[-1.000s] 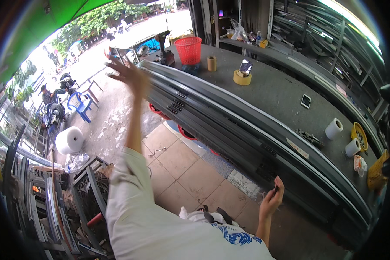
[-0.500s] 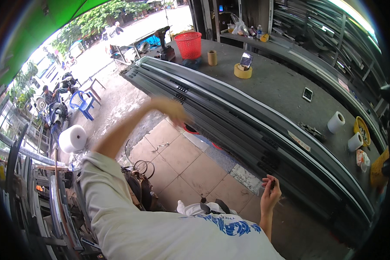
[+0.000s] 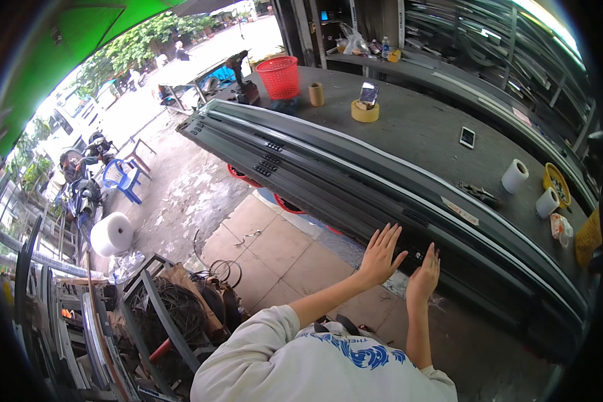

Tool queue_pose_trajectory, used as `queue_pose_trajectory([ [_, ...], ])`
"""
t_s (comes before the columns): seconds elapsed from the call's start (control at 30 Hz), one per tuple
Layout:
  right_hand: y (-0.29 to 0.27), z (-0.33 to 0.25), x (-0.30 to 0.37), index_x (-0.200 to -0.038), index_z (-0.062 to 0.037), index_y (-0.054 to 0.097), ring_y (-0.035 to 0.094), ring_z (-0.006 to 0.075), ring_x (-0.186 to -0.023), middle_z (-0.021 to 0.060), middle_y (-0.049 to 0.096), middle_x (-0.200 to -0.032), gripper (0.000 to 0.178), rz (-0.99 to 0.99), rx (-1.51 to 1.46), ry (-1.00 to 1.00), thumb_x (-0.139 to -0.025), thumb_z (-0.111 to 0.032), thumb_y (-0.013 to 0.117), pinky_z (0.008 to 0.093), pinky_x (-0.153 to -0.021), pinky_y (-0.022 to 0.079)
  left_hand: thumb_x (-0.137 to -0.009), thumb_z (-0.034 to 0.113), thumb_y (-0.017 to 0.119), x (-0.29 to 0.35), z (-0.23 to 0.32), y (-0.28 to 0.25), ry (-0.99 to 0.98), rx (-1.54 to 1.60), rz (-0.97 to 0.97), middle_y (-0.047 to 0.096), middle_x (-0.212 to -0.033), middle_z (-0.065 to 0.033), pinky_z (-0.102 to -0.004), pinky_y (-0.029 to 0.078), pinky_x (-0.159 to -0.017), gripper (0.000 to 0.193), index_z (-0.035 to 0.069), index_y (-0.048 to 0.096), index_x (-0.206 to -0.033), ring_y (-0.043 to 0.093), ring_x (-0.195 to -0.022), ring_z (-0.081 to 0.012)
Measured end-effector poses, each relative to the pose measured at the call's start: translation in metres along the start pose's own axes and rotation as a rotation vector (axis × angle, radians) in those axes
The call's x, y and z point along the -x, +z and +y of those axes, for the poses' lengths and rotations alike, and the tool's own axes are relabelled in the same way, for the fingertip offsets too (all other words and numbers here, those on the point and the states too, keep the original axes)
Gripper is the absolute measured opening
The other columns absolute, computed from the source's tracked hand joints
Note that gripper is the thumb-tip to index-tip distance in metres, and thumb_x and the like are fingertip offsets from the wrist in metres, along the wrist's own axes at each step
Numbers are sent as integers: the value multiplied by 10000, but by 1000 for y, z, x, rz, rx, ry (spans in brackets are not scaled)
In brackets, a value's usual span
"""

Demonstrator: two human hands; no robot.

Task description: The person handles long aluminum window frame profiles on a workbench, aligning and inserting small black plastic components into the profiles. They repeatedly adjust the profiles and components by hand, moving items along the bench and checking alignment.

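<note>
Long dark grey metal profiles (image 3: 328,177) lie side by side along the front of the workbench. My left hand (image 3: 382,256) is flat with its fingers spread, over the front edge of the profiles. Close beside it is my right hand (image 3: 424,276), fingers stretched upward, also at that front edge. Some small dark pieces (image 3: 415,254) show between the two hands, too small to name. Further left along the profiles sit small black blocks (image 3: 268,164) in rows. A paper label (image 3: 459,212) lies on the rear profile.
Behind the profiles, the dark workbench (image 3: 409,127) carries a red basket (image 3: 279,77), a cordless drill (image 3: 240,77), a yellow tape roll (image 3: 365,112), a phone (image 3: 467,137) and white rolls (image 3: 515,175). A blue chair (image 3: 122,177) and a bubble-wrap roll (image 3: 112,234) stand left.
My left hand has swung right and nearer, from the middle of the profiles to beside my right hand. My right hand's curled fingers have straightened.
</note>
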State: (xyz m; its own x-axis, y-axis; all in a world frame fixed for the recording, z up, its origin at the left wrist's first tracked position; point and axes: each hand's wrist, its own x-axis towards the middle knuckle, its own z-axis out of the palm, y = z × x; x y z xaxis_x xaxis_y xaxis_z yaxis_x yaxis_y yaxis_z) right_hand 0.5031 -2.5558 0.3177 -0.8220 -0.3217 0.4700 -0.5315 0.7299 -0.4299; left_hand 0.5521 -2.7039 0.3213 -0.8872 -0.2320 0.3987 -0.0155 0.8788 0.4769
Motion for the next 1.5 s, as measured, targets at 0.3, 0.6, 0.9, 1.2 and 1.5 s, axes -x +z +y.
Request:
queue_pose_trajectory([
  [0.3, 16, -1, -4, -1450, 50, 414, 461, 341, -1382, 221, 497, -1459, 493, -69, 249, 9, -970, -58, 443, 425, -1181, 341, -1024, 454, 433, 4, 5, 14, 56, -155, -6, 297, -1613, -154, -470, 139, -1230, 695, -30, 349, -1515, 235, -1508, -304],
  [0.6, 11, -8, -5, -1420, 63, 437, 481, 341, -1366, 211, 511, -1448, 478, -67, 292, -13, -961, -68, 472, 413, -1174, 359, -1020, 461, 429, 4, 2, 20, 126, -117, -23, 305, -1599, -191, -478, 150, -1228, 705, -67, 383, -1485, 220, -1503, -373],
  [0.9, 10, -2, -6, -1404, 39, 460, 481, 319, -1367, 198, 514, -1452, 458, -111, 260, 48, -958, -65, 468, 409, -1173, 362, -1014, 487, 430, 0, -2, 22, 211, -104, -55, 349, -1569, -206, -472, 159, -1228, 734, -92, 396, -1464, 248, -1491, -372],
  [1.2, 15, 0, -3, -1396, 44, 464, 485, 340, -1357, 211, 524, -1433, 453, -53, 278, -7, -950, -38, 472, 422, -1171, 361, -997, 503, 455, 0, -13, 24, 309, -110, -14, 382, -1545, -202, -473, 168, -1225, 742, -81, 420, -1453, 278, -1482, -340],
  [1.5, 7, -1, -1, -1397, 24, 482, 459, 362, -1373, 208, 519, -1438, 483, -56, 146, 67, -916, 6, 521, 439, -1186, 337, -997, 551, 434, 0, -7, 29, 293, -143, -36, 364, -1550, -224, -479, 161, -1224, 796, -88, 389, -1469, 257, -1483, -386],
])
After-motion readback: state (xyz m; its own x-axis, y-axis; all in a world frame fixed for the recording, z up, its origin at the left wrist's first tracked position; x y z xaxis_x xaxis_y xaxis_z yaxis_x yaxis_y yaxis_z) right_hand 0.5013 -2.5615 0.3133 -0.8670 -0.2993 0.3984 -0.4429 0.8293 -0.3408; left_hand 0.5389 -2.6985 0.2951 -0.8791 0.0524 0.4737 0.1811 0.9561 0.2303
